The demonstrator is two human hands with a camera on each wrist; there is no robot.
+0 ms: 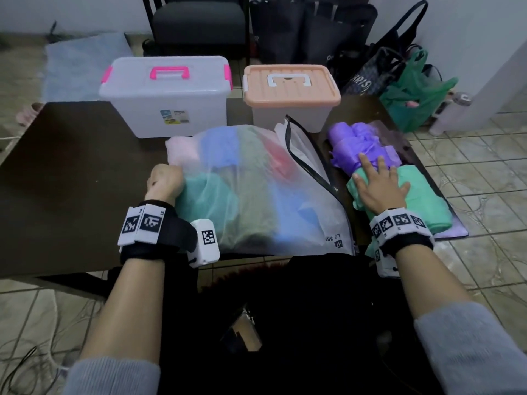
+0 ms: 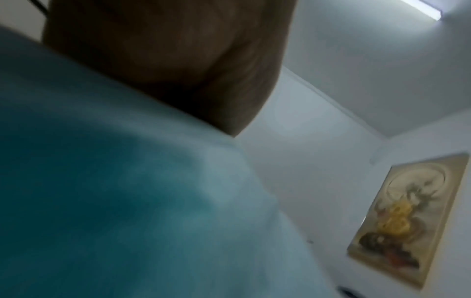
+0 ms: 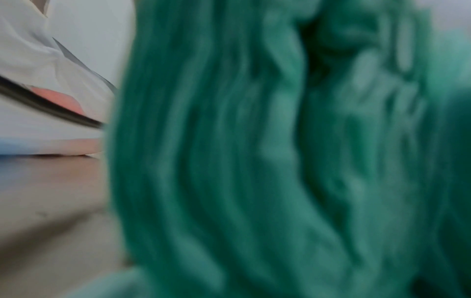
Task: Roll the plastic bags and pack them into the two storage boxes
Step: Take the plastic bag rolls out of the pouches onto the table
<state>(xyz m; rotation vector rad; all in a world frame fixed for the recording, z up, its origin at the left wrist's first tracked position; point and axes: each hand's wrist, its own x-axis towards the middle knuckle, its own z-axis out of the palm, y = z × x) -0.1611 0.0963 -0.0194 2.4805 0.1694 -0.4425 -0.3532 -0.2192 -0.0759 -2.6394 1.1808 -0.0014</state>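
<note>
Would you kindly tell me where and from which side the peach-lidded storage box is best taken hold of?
Probably by the white handle lying flat in the middle of the peach lid, coming from above: the frosted zip bag crowds the peach-lidded storage box's near side, and its top is unobstructed.

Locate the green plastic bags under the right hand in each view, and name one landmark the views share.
Head: green plastic bags, right of centre, on the table's right edge.
Left wrist: not identifiable; only a blurred teal surface.
Right wrist: green plastic bags fill most of the frame.
Shared landmark: frosted zipper bag.
</note>
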